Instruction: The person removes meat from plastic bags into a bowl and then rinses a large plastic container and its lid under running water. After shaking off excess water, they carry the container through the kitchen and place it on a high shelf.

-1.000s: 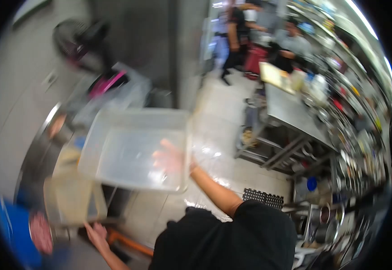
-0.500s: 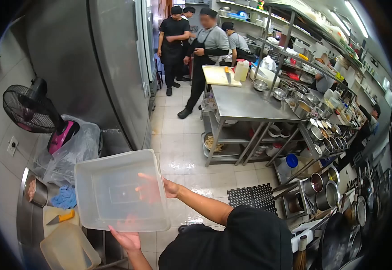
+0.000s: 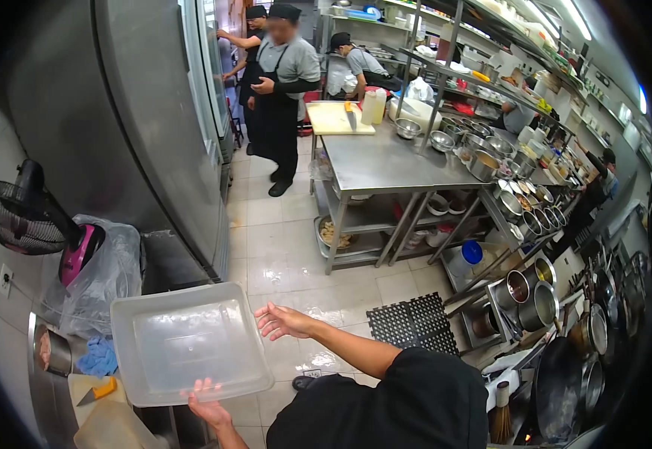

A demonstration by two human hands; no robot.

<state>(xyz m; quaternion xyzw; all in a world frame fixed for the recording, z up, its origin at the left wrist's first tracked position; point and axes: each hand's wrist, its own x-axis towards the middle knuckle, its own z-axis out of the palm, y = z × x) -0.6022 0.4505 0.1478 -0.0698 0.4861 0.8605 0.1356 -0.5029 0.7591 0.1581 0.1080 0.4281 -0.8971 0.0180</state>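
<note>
A large translucent plastic container [image 3: 191, 340] is tilted, showing its hollow inside, at the lower left. My left hand [image 3: 210, 404] is at its near lower edge, with the fingers behind the see-through wall, supporting it. Just off the container's right side is my right hand [image 3: 285, 322], fingers spread and nothing in them. Below and left of the container, an orange-handled knife [image 3: 100, 392] lies on a cutting board [image 3: 80, 386], beside a blue cloth [image 3: 98, 356] and a metal pot [image 3: 55, 352].
A fan [image 3: 30, 213] stands behind a clear plastic bag [image 3: 105, 284] at the left, near a steel fridge [image 3: 146, 112]. A co-worker [image 3: 281, 82] stands in the aisle beside the steel table [image 3: 386, 165]. A black mat [image 3: 412, 325] lies on the floor.
The container has moved lower and left, showing more of its inside. My right hand has come away from it. The co-worker in the aisle has turned; another reaches toward the fridge door.
</note>
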